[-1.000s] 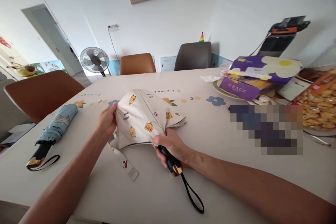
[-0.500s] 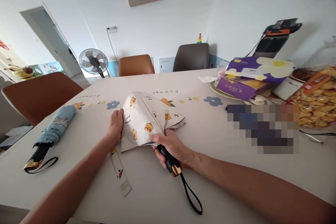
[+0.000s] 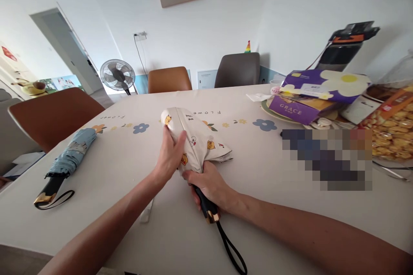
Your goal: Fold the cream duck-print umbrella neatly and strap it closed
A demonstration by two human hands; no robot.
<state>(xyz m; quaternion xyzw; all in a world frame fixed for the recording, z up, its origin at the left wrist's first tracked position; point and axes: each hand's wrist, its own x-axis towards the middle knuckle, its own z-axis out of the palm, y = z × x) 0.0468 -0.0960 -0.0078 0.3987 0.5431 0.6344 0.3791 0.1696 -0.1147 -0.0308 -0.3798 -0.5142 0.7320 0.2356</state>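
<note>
Near the middle of the frame, the white umbrella (image 3: 200, 139) with yellow printed figures slants above the counter (image 3: 167, 234); whether its tip touches the surface cannot be told. The right hand (image 3: 209, 184) is wrapped around the top of the black handle (image 3: 207, 204), its thumb over the canopy's lower edge. The left hand (image 3: 172, 152) grips the canopy's left side, thumb lying across the folds. A loose flap (image 3: 223, 153) juts out at right, outside both grips, so it could bunch or slip if the right hand loosened. Pressing the left side too hard might crease the cloth unevenly. At lower left of centre, a pale strap (image 3: 146, 213) sits partly behind the left forearm, where it could be snagged or trapped. Toward the lower edge, the black wrist loop (image 3: 230, 247) dangles freely. A blue umbrella (image 3: 72, 152) lies at left, well apart.
</note>
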